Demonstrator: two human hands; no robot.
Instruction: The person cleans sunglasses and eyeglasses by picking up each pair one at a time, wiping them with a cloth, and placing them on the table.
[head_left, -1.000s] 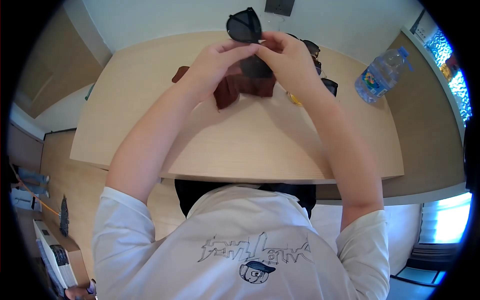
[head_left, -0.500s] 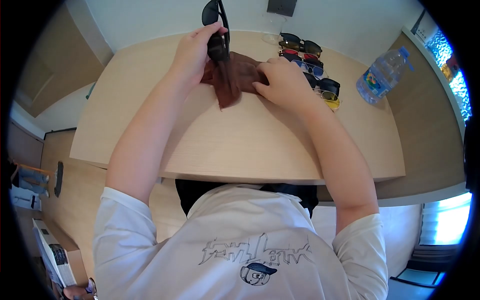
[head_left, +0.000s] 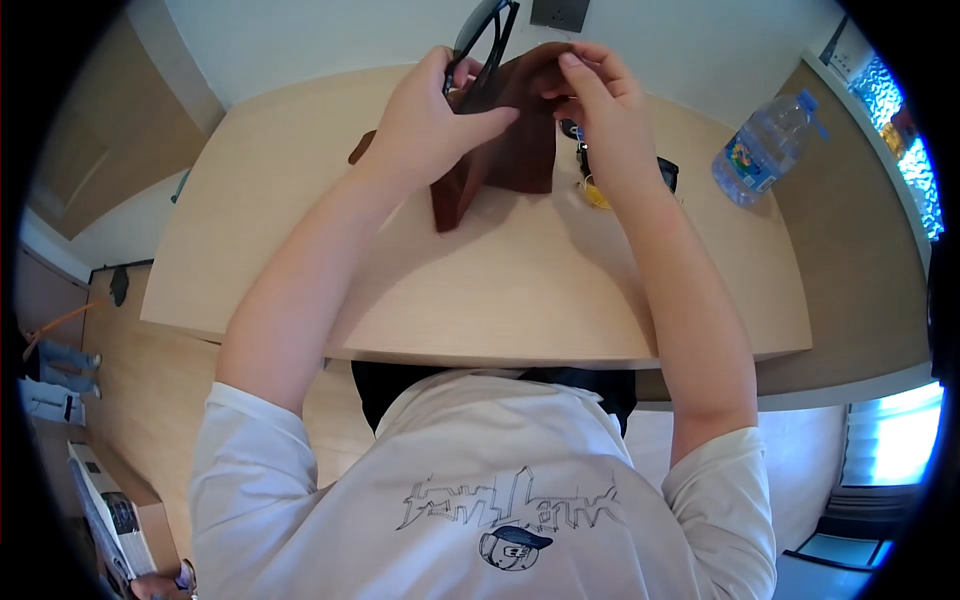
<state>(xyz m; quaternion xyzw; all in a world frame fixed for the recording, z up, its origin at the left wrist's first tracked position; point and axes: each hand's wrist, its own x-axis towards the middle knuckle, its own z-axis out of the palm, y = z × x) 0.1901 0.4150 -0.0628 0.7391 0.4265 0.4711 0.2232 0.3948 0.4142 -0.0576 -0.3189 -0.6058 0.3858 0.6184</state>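
Observation:
A pair of black sunglasses [head_left: 482,50] stands tilted up in my left hand [head_left: 425,125], whose fingers are closed round it, with the thumb stretched across toward the cloth. My right hand [head_left: 612,105] pinches the upper corner of a brown cloth [head_left: 525,140] between thumb and fingers. Raised above the table, the cloth hangs in folds between both hands, and its lower end dips close over the tabletop. Part of the sunglasses is hidden behind my left hand and the cloth.
Several other glasses lie at the back right, mostly behind my right hand; yellow-lensed glasses [head_left: 597,193] and a dark lens [head_left: 667,174] show. A water bottle [head_left: 765,150] stands at the right of the wooden table [head_left: 480,310]. Far left, a person [head_left: 65,365] holds an orange stick.
My right hand has lifted the brown cloth off the table, up and to the right. My left hand has moved right with the sunglasses, which now lean further right.

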